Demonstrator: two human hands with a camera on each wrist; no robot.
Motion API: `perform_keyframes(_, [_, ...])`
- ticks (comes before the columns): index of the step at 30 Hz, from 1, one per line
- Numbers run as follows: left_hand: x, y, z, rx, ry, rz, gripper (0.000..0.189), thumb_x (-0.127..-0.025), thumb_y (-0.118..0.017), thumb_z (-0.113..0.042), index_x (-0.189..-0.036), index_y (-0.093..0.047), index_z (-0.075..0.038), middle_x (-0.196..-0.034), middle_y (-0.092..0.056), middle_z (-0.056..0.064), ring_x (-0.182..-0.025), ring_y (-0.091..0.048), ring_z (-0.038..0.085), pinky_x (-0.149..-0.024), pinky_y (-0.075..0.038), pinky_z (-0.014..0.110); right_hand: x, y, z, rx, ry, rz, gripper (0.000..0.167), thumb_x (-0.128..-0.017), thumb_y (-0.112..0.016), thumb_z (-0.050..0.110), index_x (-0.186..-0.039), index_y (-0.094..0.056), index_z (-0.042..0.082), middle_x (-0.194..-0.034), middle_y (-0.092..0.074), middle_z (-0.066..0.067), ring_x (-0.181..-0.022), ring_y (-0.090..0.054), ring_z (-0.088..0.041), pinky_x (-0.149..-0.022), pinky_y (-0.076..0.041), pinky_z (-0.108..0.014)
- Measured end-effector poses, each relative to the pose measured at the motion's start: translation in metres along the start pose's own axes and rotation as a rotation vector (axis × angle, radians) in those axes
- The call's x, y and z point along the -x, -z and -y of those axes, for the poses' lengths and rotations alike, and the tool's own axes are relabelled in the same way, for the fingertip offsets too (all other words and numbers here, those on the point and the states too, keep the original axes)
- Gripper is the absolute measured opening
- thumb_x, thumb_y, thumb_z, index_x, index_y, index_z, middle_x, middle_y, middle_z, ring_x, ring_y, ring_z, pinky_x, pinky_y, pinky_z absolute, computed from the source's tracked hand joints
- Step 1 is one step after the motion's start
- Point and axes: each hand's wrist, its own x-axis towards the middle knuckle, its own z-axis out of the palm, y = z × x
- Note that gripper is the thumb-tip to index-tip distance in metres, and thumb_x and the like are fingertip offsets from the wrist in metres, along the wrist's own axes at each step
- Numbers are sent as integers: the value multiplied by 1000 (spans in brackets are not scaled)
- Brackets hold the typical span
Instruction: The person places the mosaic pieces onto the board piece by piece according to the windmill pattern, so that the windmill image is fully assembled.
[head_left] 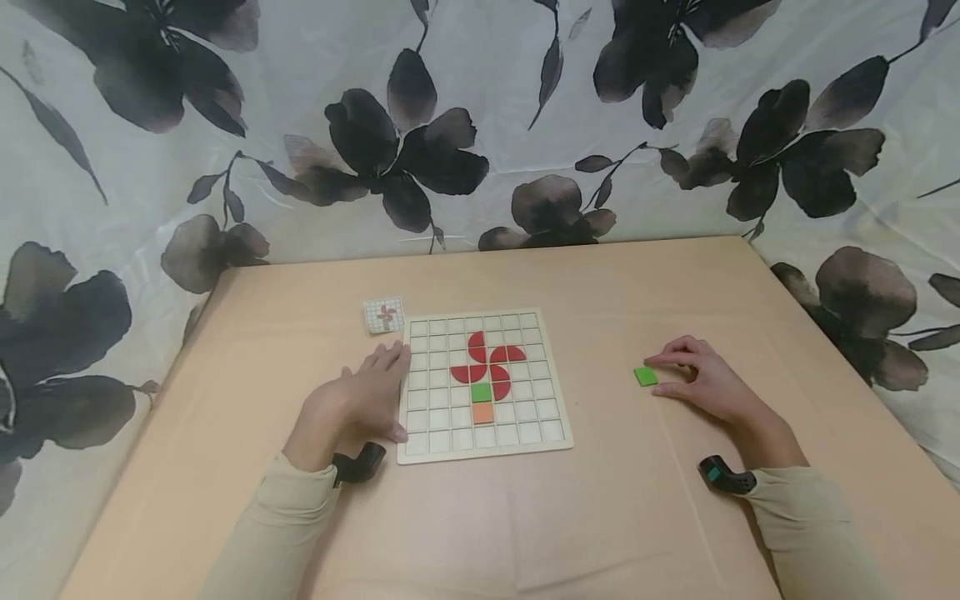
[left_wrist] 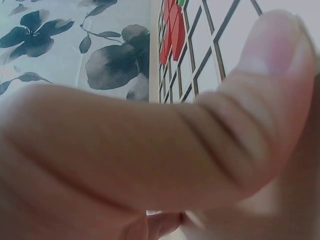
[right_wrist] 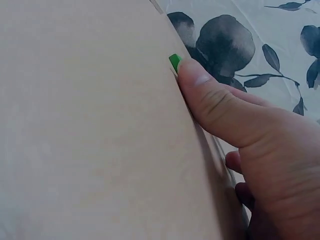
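Note:
A white gridded board (head_left: 442,442) lies on the table, with several red quarter-round tiles (head_left: 501,389) forming a pinwheel. Below the pinwheel sit a green square tile (head_left: 481,392) and, under it, an orange square tile (head_left: 483,413). My left hand (head_left: 360,396) rests at the board's left edge, fingers extended; the thumb (left_wrist: 215,135) fills much of the left wrist view. Well right of the board, my right hand (head_left: 701,379) pinches a loose green square tile (head_left: 644,377) between thumb and fingers. The thumb hides most of that tile (right_wrist: 174,61) in the right wrist view.
A small pattern card (head_left: 384,317) showing a pinwheel on a grid lies beyond my left hand, near the board's upper left corner. The tan table (head_left: 600,517) runs back to a white floral cloth (head_left: 525,108). Black wrist cameras (head_left: 726,477) sit below both hands.

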Motion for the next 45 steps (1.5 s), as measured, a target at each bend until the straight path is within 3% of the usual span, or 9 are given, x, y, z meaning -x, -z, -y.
perform_keyframes(13, [2, 1, -1, 17, 3, -5, 125, -64, -84, -40, -153, -3, -4, -161, 1, 15, -147, 2, 37, -107, -8, 72, 1, -3, -1, 11, 19, -33, 24, -75, -80, 18, -99, -74, 14, -100, -55, 1, -97, -38, -3, -80, -31, -24])
perform_keyframes(19, [3, 1, 0, 16, -9, 0, 125, -65, -84, -39, -153, -3, -4, -160, 1, 16, -147, 3, 37, -107, -8, 73, 0, -9, 13, -32, 7, -28, 22, -76, -79, 19, -97, -75, 16, -102, -53, 2, -99, -36, -6, -80, -30, -24])
perform_keyframes(32, [4, 4, 2, 16, -12, -3, 124, -66, -84, -39, -153, -2, -4, -161, 2, 14, -148, 3, 36, -108, -8, 71, -29, -56, 107, -88, 77, -29, 28, -65, -87, 25, -91, -77, 22, -97, -51, 9, -98, -35, -11, -80, -33, -28])
perform_keyframes(40, [3, 4, 2, 10, -34, 1, 122, -68, -83, -39, -152, -3, -3, -160, 2, 16, -147, 4, 36, -107, -8, 72, -31, -85, 160, -101, 79, 13, 27, -65, -87, 29, -91, -77, 23, -95, -49, 11, -98, -35, -10, -77, -38, -27])
perform_keyframes(45, [4, 4, 3, 9, -23, 4, 122, -67, -82, -39, -152, -3, -3, -161, 2, 15, -148, 4, 36, -108, -9, 71, -30, -102, 182, -112, 125, 19, 28, -65, -87, 30, -91, -78, 25, -94, -49, 13, -97, -36, -9, -76, -40, -25])
